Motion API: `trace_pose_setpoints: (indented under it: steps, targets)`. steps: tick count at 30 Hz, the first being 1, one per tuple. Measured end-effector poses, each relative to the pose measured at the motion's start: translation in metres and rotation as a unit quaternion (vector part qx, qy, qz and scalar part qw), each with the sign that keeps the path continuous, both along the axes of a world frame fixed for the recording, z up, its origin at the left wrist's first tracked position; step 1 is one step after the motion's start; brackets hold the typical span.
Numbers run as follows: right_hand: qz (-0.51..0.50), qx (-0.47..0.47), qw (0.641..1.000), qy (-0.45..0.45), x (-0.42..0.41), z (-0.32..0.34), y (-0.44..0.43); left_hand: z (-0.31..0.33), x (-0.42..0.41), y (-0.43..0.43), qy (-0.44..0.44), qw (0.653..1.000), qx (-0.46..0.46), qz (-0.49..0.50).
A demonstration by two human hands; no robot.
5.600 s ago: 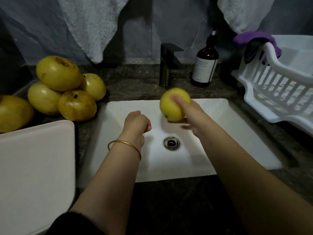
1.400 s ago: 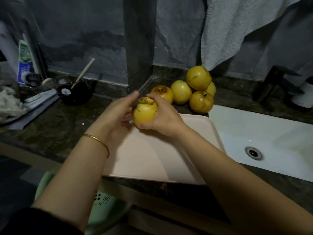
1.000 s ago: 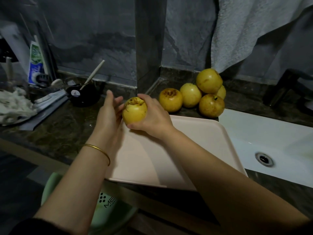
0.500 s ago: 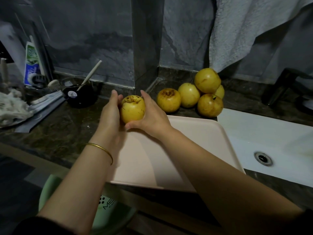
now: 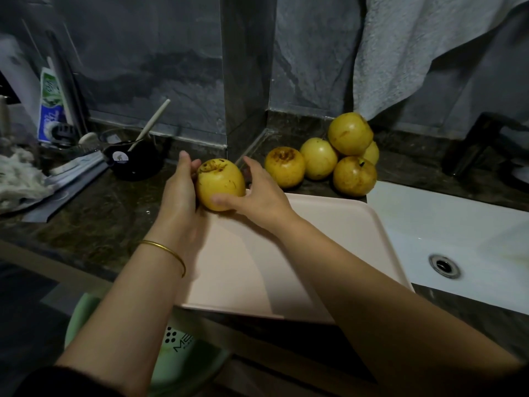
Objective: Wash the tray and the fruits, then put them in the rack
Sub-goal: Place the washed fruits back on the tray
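Fingers (image 5: 253, 171) of my right hand (image 5: 259, 196) curled round a yellow fruit (image 5: 220, 183), my left hand (image 5: 179, 193) flat against its side, middle of the frame, over the pink tray (image 5: 329, 253), other fruits (image 5: 337, 159) piled upper right

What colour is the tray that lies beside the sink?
The tray is pale pink and plain, with no pattern. The head view shows it best.

Tray (image 5: 329, 253) on tabletop (image 5: 100, 219) at front edge, sink (image 5: 429, 219) just right of it. Fruit pile (image 5: 320, 159) behind tray's far right corner, by back wall. Lone fruit (image 5: 220, 184) between left hand (image 5: 179, 187) and right hand (image 5: 260, 193) over tray's far left corner. Cup (image 5: 134, 163) back left.
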State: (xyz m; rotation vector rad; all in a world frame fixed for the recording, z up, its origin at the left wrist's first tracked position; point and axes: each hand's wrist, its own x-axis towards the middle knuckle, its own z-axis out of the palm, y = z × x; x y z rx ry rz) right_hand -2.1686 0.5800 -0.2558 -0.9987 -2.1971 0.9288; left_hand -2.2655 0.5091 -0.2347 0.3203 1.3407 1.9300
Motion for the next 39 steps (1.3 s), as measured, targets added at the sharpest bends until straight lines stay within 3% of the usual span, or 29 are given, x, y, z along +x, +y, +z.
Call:
trace_pose_setpoints:
  steps: [3,5,8,11,14,25,33,39]
  targets:
    - [-0.06,-0.024,0.995,0.071,0.004,0.006,0.004,0.0,0.0,0.002,0.055,0.998,-0.021,0.022]
    - [-0.124,0.051,0.989,0.068,0.011,0.012,0.012,-0.001,-0.002,0.003,0.117,0.992,-0.042,0.035]
    - [-0.235,0.159,0.959,-0.001,0.023,0.019,0.029,-0.005,-0.006,0.002,0.207,0.975,-0.068,0.048]
    - [-0.281,0.131,0.946,-0.089,0.033,0.021,0.045,-0.007,-0.001,0.0,0.287,0.954,-0.078,0.047]
    - [-0.26,0.119,0.948,-0.14,0.035,0.023,0.052,-0.008,0.0,0.003,0.355,0.929,-0.098,0.038]
    - [-0.231,0.206,0.905,-0.292,0.013,0.017,0.056,-0.006,0.007,0.006,0.387,0.912,-0.128,0.04]
    - [-0.225,0.259,0.904,-0.255,0.018,0.014,0.059,-0.002,0.008,0.008,0.38,0.912,-0.148,0.042]
    - [-0.196,0.257,0.925,-0.202,0.023,0.032,0.054,-0.001,0.014,0.011,0.386,0.908,-0.154,0.041]
